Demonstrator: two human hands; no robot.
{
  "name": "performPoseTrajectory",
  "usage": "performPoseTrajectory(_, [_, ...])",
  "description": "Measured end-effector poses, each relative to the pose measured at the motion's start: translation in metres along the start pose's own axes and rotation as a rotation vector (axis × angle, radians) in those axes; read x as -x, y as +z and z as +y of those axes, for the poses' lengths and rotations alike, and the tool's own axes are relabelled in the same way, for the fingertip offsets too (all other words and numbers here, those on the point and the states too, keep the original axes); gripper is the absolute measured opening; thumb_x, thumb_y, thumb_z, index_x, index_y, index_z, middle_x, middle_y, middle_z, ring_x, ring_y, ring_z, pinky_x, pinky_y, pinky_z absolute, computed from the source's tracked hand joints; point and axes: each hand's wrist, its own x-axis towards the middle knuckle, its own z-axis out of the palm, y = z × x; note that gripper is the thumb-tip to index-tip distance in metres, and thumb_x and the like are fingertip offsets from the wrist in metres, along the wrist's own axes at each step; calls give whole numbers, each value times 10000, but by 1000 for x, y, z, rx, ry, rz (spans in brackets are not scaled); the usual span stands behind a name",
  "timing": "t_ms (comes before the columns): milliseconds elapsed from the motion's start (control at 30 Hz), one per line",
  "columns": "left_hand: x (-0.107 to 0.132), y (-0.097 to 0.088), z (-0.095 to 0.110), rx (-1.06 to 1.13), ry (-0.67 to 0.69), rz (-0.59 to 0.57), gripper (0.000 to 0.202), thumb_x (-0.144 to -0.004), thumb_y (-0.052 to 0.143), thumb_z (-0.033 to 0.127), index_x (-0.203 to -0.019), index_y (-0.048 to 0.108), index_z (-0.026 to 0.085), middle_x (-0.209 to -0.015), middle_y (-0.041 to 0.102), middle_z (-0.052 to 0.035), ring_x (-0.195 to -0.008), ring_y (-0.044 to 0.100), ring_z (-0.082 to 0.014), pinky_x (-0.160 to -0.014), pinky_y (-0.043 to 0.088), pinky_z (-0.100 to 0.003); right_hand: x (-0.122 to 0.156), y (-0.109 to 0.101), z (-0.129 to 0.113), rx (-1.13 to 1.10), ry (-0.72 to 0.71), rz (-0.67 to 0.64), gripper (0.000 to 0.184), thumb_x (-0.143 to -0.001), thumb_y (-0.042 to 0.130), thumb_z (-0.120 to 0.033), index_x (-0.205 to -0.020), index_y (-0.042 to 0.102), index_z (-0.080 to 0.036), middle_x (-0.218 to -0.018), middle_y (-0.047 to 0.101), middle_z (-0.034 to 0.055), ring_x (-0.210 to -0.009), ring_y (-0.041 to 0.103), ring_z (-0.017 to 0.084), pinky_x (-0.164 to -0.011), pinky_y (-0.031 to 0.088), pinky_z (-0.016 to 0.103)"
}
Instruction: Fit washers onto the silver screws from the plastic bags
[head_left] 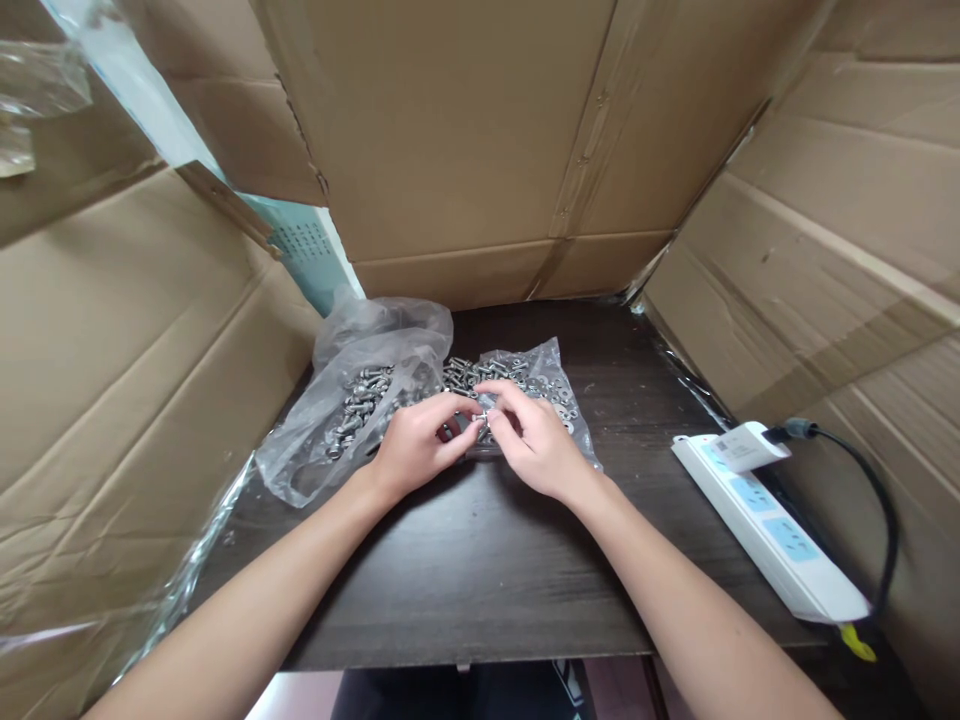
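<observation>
Over the middle of the dark table, my left hand [424,438] pinches one end of a small metal bolt [482,418] between thumb and forefinger. My right hand [536,440] has its thumb and fingertips closed at the bolt's other end; whether a washer or nut sits on it is too small to tell. Just beyond my fingers lies a pile of loose bolts [461,373]. To the right of it, flat washers and nuts [564,400] rest on a clear plastic sheet or bag [553,356]. More bolts [360,405] show through a large clear plastic bag [300,455] by my left hand.
Cardboard panels [465,140] wall in the table [465,570] at the back and both sides. A white power strip [780,540] with a plugged-in white adapter [739,447] and black cable [892,500] stands at the right. A printed sheet [304,240] shows behind a gap at back left.
</observation>
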Motion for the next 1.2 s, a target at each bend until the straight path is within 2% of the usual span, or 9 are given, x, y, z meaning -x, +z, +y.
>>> performPoseTrajectory(67, [0, 0, 0, -5, 3, -1, 77, -966, 640, 202, -1033, 673, 181, -873, 724, -11, -667, 657, -104, -610, 522, -193, 0, 0, 0, 11, 22, -3, 323, -1004, 461, -285, -1290, 597, -223, -745, 639, -13, -634, 577, 163, -660, 450, 312])
performPoseTrajectory(233, [0, 1, -1, -1, -5, -5, 87, -965, 639, 208, -1043, 667, 181, -911, 738, -20, -658, 659, -106, -614, 531, -202, 1, 2, -1, -11, -40, 10, 505, -891, 585, -209, -1390, 511, -247, -1123, 673, 60, -760, 622, 163, -701, 511, 322])
performPoseTrajectory(533, [1, 2, -4, 6, -42, -33, 117, -976, 628, 218, -1082, 670, 192, -960, 754, -30, -698, 690, -121, -629, 562, -215, 0, 4, 2, 29, -33, 38, 427, -916, 561, -209, -1342, 567, -241, -1112, 698, 71, -742, 641, 166, -721, 528, 334])
performPoseTrajectory(667, [2, 4, -4, -11, -17, -20, 120, -981, 619, 207, -1082, 682, 190, -970, 766, -38, -702, 700, -121, -657, 575, -218, 0, 4, 3, 51, 8, -27, 300, -999, 490, -266, -1275, 607, -249, -965, 734, 36, -785, 684, 194, -746, 520, 333])
performPoseTrajectory(733, [2, 4, -4, -12, -2, -10, 111, -978, 619, 196, -1069, 681, 185, -959, 767, -36, -701, 702, -121, -660, 575, -215, 0, 4, 3, 42, -8, -25, 271, -1028, 451, -275, -1235, 624, -248, -1038, 743, 47, -899, 703, 213, -829, 527, 358])
performPoseTrajectory(800, [2, 4, -3, -4, -10, -10, 104, -976, 622, 200, -1062, 679, 184, -950, 767, -32, -705, 704, -122, -653, 573, -210, 0, 5, 3, 34, -47, 8, 285, -1002, 490, -249, -1260, 610, -242, -1174, 713, 70, -1012, 690, 227, -893, 531, 375])
performPoseTrajectory(867, [2, 4, -3, 1, -29, -12, 100, -977, 623, 218, -1054, 679, 187, -941, 765, -31, -710, 706, -127, -641, 573, -210, 1, 7, 3, 31, -83, 34, 356, -955, 538, -210, -1307, 582, -240, -1217, 683, 83, -1044, 674, 230, -896, 544, 376])
performPoseTrajectory(1067, [2, 3, -2, 4, -56, -20, 89, -970, 621, 230, -1028, 674, 189, -928, 758, -31, -719, 710, -138, -632, 574, -221, 2, 11, 5, 21, -140, 62, 400, -923, 531, -168, -1316, 566, -235, -1170, 660, 85, -986, 659, 221, -823, 565, 357])
performPoseTrajectory(1200, [2, 4, -2, -5, -44, -12, 92, -962, 624, 219, -1035, 673, 193, -927, 763, -31, -748, 723, -149, -657, 578, -232, 1, 14, 4, -10, -124, 107, 415, -882, 554, -159, -1289, 574, -232, -1078, 619, 69, -859, 629, 192, -774, 564, 346])
